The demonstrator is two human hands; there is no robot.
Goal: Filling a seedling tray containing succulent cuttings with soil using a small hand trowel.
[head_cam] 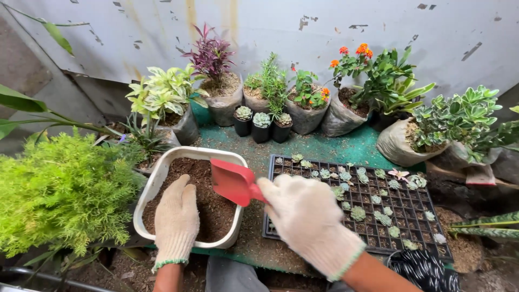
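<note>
Far left, a bushy yellow-green plant (59, 192) overhangs the bench edge and crowds the white tub (162, 173) of brown soil; no spare room on that side. Left hand (175, 219), in a knit glove, lies flat on the soil inside the tub near its front rim, fingers together and straight, gripping nothing. Right hand (303, 216), also gloved, has its fingers wrapped tight around the handle of a red scoop (233, 181), whose blade hangs over the tub's right half, just above the soil. Right of the tub, nearly touching it, sits a black seedling tray (411, 216) with small succulents in some cells. Only a narrow soil-dusted strip of green mat (324, 147) stays open between them and the back row of bagged plants (303, 111) along the wall (303, 27).
</note>
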